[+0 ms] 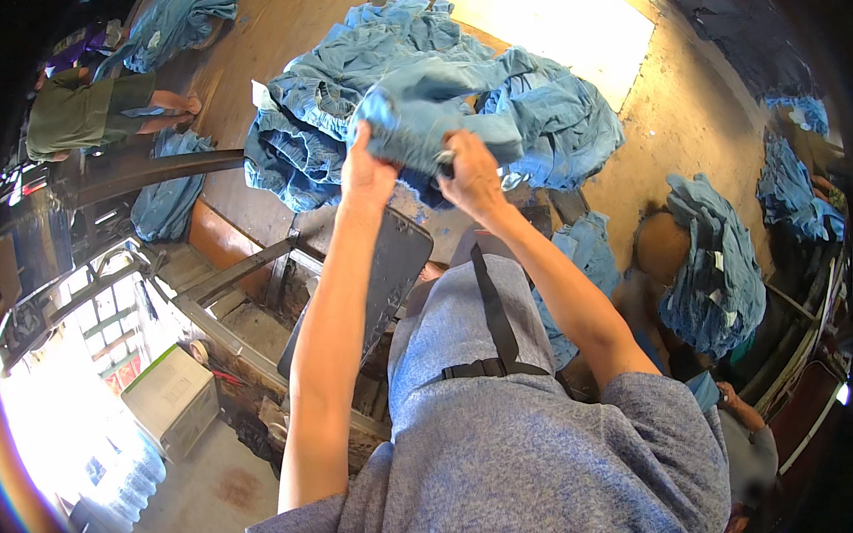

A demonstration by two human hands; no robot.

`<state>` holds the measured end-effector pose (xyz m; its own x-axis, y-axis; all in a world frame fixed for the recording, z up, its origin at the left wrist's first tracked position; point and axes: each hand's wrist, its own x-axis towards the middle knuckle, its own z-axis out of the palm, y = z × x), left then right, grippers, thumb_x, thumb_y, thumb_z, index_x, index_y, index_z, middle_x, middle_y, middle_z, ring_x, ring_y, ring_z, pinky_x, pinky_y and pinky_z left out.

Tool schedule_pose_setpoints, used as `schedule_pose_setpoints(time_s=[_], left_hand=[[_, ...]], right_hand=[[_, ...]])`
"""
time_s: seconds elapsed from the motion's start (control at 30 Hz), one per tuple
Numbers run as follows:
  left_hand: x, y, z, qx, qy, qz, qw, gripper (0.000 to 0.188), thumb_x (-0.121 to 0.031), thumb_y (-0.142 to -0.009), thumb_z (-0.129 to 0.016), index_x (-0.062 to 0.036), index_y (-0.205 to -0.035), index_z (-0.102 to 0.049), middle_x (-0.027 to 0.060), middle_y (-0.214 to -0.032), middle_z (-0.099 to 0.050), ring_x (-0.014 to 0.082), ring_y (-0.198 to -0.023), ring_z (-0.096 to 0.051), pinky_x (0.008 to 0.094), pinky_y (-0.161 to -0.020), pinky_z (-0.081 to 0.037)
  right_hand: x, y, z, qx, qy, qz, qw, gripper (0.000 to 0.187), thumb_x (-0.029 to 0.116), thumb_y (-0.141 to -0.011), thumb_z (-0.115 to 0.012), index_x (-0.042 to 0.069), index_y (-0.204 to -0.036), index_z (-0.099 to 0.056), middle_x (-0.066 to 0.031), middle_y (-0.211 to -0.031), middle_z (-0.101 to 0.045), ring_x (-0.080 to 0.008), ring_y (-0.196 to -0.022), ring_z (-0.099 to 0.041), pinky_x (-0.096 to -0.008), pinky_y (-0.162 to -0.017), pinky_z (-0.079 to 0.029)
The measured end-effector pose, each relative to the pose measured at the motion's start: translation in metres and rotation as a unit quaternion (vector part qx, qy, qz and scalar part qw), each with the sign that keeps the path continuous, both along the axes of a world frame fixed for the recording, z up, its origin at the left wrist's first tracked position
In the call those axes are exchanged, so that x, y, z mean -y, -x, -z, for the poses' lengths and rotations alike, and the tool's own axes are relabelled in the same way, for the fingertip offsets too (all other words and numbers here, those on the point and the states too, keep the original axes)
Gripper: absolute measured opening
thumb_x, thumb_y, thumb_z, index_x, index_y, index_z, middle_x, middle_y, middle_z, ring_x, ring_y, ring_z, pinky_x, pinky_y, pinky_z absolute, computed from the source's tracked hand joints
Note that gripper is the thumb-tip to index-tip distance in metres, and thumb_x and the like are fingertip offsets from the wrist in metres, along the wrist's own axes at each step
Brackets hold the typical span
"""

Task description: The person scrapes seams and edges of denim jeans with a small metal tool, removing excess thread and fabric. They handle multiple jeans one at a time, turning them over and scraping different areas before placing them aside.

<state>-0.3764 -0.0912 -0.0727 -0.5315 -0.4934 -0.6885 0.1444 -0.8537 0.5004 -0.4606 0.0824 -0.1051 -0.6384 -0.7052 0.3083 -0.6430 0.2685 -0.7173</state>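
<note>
A light blue denim garment [421, 107] is stretched between my hands, part of it smeared by motion. My left hand [369, 170] grips its lower left part, thumb up against the cloth. My right hand [472, 176] is closed at its lower right edge. A small dark and silvery thing [444, 162] shows at the right fingers; its kind I cannot make out. Just beyond both hands lies a large heap of denim garments [381, 42], some with gathered elastic waistbands.
A dark stool or seat [403, 267] stands below the heap. At left, a person [92, 109] handles denim by another pile [169, 200]. More denim [713, 266] hangs at right, near another person [747, 434]. A pale box [173, 397] sits lower left.
</note>
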Motion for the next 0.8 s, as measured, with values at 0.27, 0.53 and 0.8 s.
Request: schedule_pose_setpoints(time_s=[0.27, 0.53, 0.8], left_hand=[[-0.090, -0.204, -0.014, -0.080, -0.028, -0.083, 0.993, 0.056, -0.047, -0.115, -0.036, -0.0083, -0.153, -0.049, 0.0118, -0.151, -0.059, 0.0323, -0.137, -0.057, 0.0527, -0.118, -0.043], [-0.058, -0.446, -0.012, 0.112, 0.013, -0.215, 0.970, 0.058, -0.053, -0.110, -0.049, -0.0051, -0.142, -0.059, 0.0145, -0.140, -0.065, 0.0350, -0.127, -0.063, 0.0554, -0.108, -0.052], [-0.058, -0.536, -0.021, 0.204, 0.032, -0.282, 0.937, 0.041, -0.038, -0.107, -0.063, -0.0031, -0.128, -0.064, 0.0157, -0.128, -0.069, 0.0341, -0.120, -0.065, 0.0551, -0.108, -0.051]], right_hand=[[-0.105, -0.180, -0.054, 0.125, -0.089, -0.142, 0.978, 0.039, 0.010, -0.074, -0.081, 0.004, -0.102, -0.055, -0.0169, -0.111, -0.060, -0.0407, -0.097, -0.063, -0.0454, -0.080, -0.054], [-0.107, -0.264, -0.075, 0.372, -0.078, -0.190, 0.905, 0.031, 0.030, -0.095, -0.080, 0.003, -0.101, -0.067, -0.0083, -0.090, -0.071, -0.0174, -0.079, -0.067, -0.0324, -0.073, -0.055], [-0.058, -0.138, 0.006, 0.744, 0.023, 0.278, 0.607, 0.074, 0.072, -0.091, -0.069, 0.008, -0.125, -0.053, -0.0119, -0.113, -0.069, -0.0274, -0.097, -0.069, -0.0473, -0.084, -0.058]])
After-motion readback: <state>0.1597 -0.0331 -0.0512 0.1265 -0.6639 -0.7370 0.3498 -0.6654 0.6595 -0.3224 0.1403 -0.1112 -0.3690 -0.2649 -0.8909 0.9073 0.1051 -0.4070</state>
